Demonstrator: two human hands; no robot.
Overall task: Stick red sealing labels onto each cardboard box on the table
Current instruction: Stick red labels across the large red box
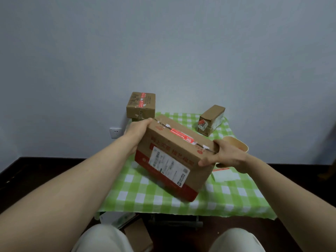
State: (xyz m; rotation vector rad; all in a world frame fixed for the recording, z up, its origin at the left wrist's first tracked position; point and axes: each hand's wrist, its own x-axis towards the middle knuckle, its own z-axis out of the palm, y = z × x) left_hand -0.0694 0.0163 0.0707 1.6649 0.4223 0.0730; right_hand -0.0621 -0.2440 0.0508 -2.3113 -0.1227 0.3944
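A large cardboard box (pixel 172 160) with red print and a white shipping label is tilted above the green checked table (pixel 149 195). A red sealing label (pixel 181 136) runs along its top seam. My left hand (pixel 138 130) grips the box's far left end and my right hand (pixel 225 155) grips its right end, fingers curled over the edge. A smaller box (pixel 141 105) with a red label on top stands at the back left. Another small box (pixel 211 120), with a red sticker on its end, lies at the back right.
A tan cup-like container (pixel 236 144) sits behind my right hand, with white backing paper (pixel 227 175) beside it. A wall socket (pixel 115 132) is on the left wall. Cardboard pieces (pixel 138 235) lie on the dark floor under the table's front edge.
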